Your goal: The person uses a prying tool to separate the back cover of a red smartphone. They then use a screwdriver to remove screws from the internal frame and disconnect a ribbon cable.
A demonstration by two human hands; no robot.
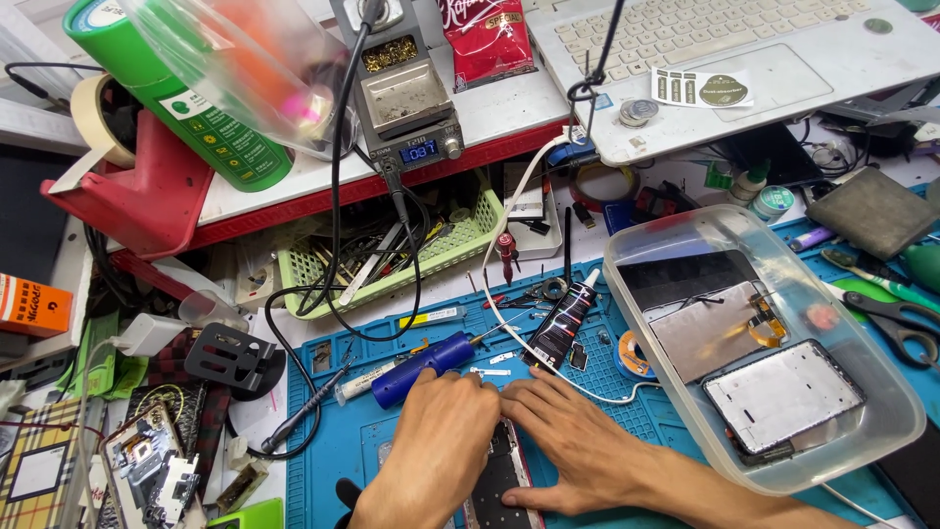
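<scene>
Blue mat, both hands flat on a phone frame.

Electronics repair workshop: grey soldering station w/ blue digital readout, blue silicone work mat on cluttered surface, green plastic basket of small tools, clear plastic tub of phone screens & frames, black adhesive tube.

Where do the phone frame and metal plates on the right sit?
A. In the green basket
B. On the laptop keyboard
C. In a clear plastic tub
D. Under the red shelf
C: the phone frame and metal plates lie inside the clear plastic tub, right of both hands on the blue mat.
</scene>
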